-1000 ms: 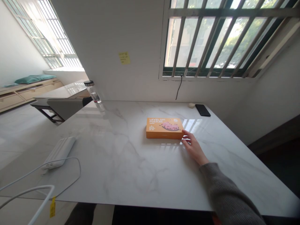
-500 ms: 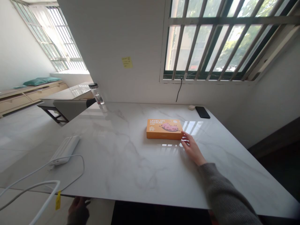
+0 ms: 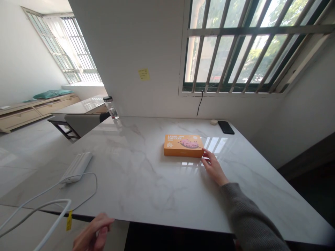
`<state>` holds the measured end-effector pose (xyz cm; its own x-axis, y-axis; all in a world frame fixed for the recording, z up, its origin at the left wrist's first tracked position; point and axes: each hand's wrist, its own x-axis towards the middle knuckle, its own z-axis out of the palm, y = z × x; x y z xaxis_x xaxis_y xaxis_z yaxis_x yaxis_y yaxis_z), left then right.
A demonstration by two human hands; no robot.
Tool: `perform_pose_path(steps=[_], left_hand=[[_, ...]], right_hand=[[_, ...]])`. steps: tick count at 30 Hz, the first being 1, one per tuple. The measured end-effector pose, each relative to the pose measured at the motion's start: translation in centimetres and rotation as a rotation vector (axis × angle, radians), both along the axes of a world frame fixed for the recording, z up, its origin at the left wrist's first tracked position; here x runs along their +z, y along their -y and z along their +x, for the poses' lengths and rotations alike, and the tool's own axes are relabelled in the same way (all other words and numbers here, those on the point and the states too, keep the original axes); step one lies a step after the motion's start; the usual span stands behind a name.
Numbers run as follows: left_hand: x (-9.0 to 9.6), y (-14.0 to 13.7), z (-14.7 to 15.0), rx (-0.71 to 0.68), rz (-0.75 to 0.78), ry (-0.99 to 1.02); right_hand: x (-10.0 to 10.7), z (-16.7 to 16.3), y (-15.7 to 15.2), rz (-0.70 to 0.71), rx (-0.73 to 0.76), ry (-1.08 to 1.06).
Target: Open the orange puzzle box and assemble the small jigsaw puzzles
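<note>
An orange puzzle box (image 3: 183, 152) lies flat on the white marble-patterned table (image 3: 141, 195), marked "LEVEL UP! PUZZLES" with a pink picture on its lid. My right hand (image 3: 213, 169) reaches to its front right corner. The fingertips touch the box's right end, while the thumb sits apart just in front; the hand is open, not wrapped round the box. Low on the left, my left hand (image 3: 94, 232) is at the table's front edge. Its fingers are curled together, with nothing visible in them.
On the left lie a white power strip (image 3: 78, 169) and looping white cables (image 3: 56, 218) with a yellow tag (image 3: 69, 221). A clear bottle (image 3: 112, 108) stands at the far left corner. A black phone (image 3: 226, 127) and a small round white object (image 3: 214, 122) lie at the back right.
My left hand has come up from below the table's front edge and moved slightly right. My right hand stays at the box corner. The view has tilted up slightly.
</note>
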<state>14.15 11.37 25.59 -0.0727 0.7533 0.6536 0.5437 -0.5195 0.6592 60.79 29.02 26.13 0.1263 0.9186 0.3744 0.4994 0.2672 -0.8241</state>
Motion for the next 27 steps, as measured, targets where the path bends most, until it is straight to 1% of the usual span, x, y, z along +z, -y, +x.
perform_pose_path(steps=[2,3,5,7,9,12,15,18,21,24,27], left_hand=[[2.8,-3.5,2.3,-0.115,-0.035,-0.043],[3.9,-5.5,3.5,-0.168,-0.067,-0.09],[5.2,-9.9,5.9,-0.211,-0.129,-0.131],[5.2,-14.1,8.4,-0.268,-0.188,-0.167],[4.2,-17.6,10.9,-0.304,-0.223,-0.177],[2.2,-21.3,14.0,-0.226,-0.277,-0.154],[0.9,-23.5,16.1,-0.211,-0.317,-0.093],[0.4,-24.5,17.2,-0.23,-0.335,0.001],[0.1,-24.8,17.4,-0.285,-0.37,0.109],[-0.3,-24.8,16.8,-0.395,-0.436,0.207],[-0.6,-24.7,16.3,-0.467,-0.481,0.234]], right_hand=[[-0.1,0.0,0.0,-0.003,0.001,-0.014],[-0.1,0.0,0.0,-0.005,0.001,-0.021],[-0.2,0.1,0.0,-0.004,0.0,-0.027],[-0.3,0.1,-0.1,0.009,0.0,-0.022],[-0.3,0.1,-0.2,0.024,0.001,-0.014],[-0.4,0.1,-0.2,0.037,-0.002,-0.011],[-0.3,0.1,-0.1,0.04,-0.002,-0.017],[-0.3,0.0,-0.1,0.04,-0.005,-0.02],[-0.4,-0.1,-0.1,0.038,-0.003,-0.032],[-0.5,0.0,-0.2,0.026,-0.02,-0.051],[-0.6,0.1,-0.2,0.012,-0.031,-0.042]])
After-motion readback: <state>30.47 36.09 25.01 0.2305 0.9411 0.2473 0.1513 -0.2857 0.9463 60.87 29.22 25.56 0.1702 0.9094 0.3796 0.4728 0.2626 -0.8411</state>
